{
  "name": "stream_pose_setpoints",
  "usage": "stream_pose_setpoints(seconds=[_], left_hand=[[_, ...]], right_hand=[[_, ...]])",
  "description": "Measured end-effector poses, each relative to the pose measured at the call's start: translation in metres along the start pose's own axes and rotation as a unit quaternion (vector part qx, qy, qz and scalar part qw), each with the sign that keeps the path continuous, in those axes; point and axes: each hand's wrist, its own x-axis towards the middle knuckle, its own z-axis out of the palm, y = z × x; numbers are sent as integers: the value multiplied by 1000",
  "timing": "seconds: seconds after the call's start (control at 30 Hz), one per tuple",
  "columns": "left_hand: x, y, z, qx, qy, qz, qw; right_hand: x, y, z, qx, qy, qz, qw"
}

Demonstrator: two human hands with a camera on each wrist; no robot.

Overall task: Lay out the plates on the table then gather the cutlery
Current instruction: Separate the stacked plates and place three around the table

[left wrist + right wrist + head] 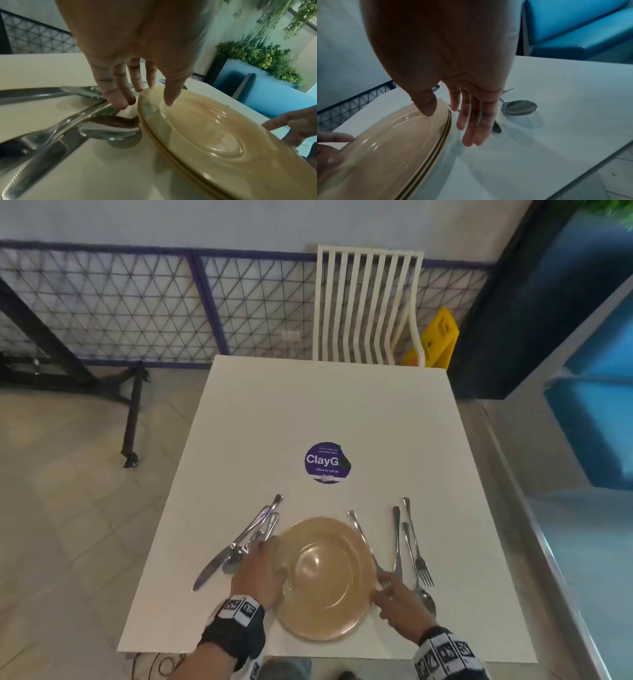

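Observation:
A stack of beige plates (325, 577) (214, 135) (385, 148) sits near the front edge of the white table (308, 405). My left hand (260, 570) (147, 102) is at its left rim, thumb laid on top and straight fingers reaching down beside the edge. At the right rim is my right hand (394, 594) (450, 127), thumb on the rim and fingers straight alongside it. A knife (212, 566), forks and a spoon (109, 127) lie heaped left of the plates. Forks (419, 559), a knife (396, 542) and a spoon (518, 107) lie to the right.
A purple round sticker (327, 462) marks the table's middle. A white slatted chair (366, 306) stands at the far edge, with a yellow floor sign (438, 337) behind it. A blue bench (599, 422) runs along the right and a black frame (133, 412) stands on the left.

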Motion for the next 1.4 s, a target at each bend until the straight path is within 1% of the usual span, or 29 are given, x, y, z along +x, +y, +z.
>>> stream_pose_setpoints(seconds=[0.07,0.2,0.33,0.37,0.43,0.47,0.53,0.57,0.63,0.7,0.73,0.83,0.97,1.03,1.1,1.17,1.2,1.3,1.4], left_hand=[[7,-3,1,-14,11,-20,1000],[15,-9,5,-22,-5,-42,999],[20,-6,-4,-33,21,-45,998],[22,-6,-6,-44,39,-47,997],[24,-7,-11,-96,46,-68,992],[24,-7,-15,-131,34,-81,987],[25,-11,-25,-186,11,-80,979],[25,-12,-32,-210,6,-66,975],[30,-16,-49,-253,9,-56,966],[39,-19,-71,-312,31,-71,947],[44,-20,-82,-347,52,-84,933],[66,-25,-110,-451,116,-117,877],[109,-51,-130,-534,182,-182,805],[130,-64,-135,-553,202,-216,779],[149,-77,-137,-568,207,-248,757],[163,-89,-138,-577,208,-274,741],[169,-96,-137,-575,205,-287,738],[180,-111,-135,-572,188,-312,735],[185,-121,-131,-569,185,-316,736]], right_hand=[[7,-2,4,24,-5,18,1000],[10,-7,7,83,-2,38,996],[20,-14,4,155,-4,68,986],[22,-16,3,168,0,74,983],[27,-17,-1,193,1,78,978],[29,-18,-3,197,0,77,977],[34,-16,-7,199,-3,78,977],[37,-18,-11,203,-8,82,976],[41,-23,-19,214,-30,85,973],[44,-29,-27,213,-58,71,973],[44,-31,-31,208,-67,59,974],[48,-34,-38,181,-69,32,980],[54,-34,-43,204,-79,59,974],[54,-32,-47,225,-74,69,969],[53,-32,-51,241,-63,73,966],[50,-34,-54,265,-59,87,959],[49,-34,-55,283,-56,101,952],[44,-36,-56,333,-43,122,934],[36,-39,-57,372,-31,114,921]])
